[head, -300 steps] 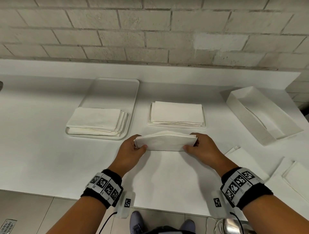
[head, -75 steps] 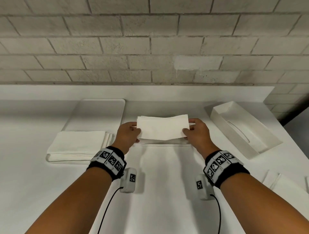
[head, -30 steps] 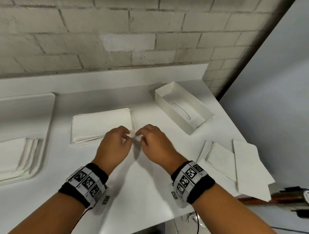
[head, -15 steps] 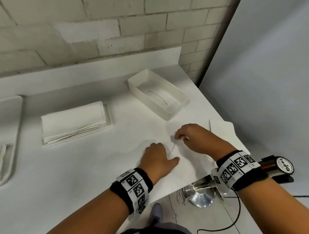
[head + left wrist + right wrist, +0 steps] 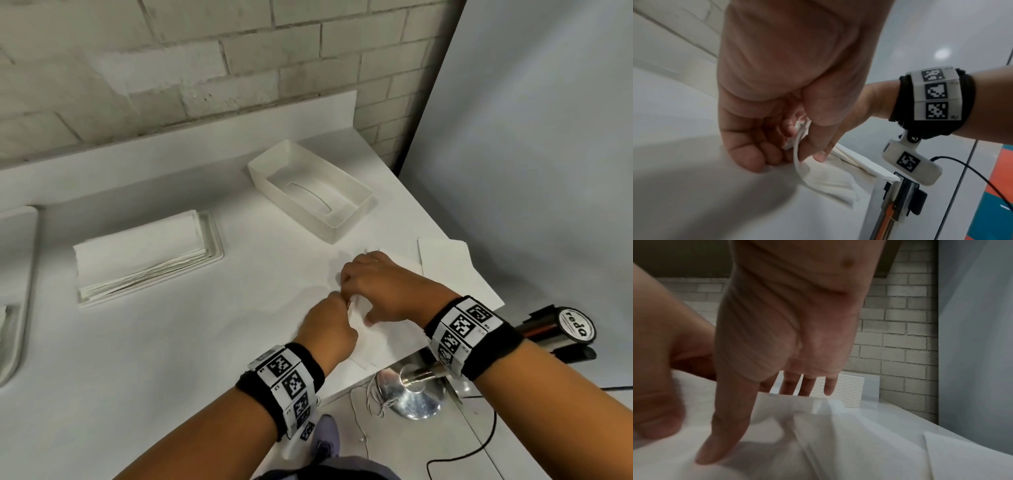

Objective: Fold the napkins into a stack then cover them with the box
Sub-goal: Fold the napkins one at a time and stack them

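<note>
A stack of folded napkins [image 5: 137,253] lies on a shallow white base at the left. The empty white box [image 5: 311,192] stands open side up at the back right; its end shows in the right wrist view [image 5: 849,391]. Both hands are on a loose white napkin [image 5: 383,339] near the table's front right corner. My left hand [image 5: 337,308] pinches a raised edge of this napkin [image 5: 828,180] between thumb and fingers [image 5: 797,146]. My right hand [image 5: 356,298] arches over the napkin [image 5: 838,443], thumb [image 5: 715,443] and straight fingers pressing down on it.
More loose napkins [image 5: 445,263] lie by the table's right edge. A white tray [image 5: 17,274] sits at the far left. Below the front corner are a shiny metal stand base [image 5: 411,390], a black tube [image 5: 561,329] and cables. A grey panel rises at the right.
The folded napkin was laid on the stack, then my view and both hands swung right to the loose napkins. My left hand, flat half a second ago, now pinches the napkin's edge.
</note>
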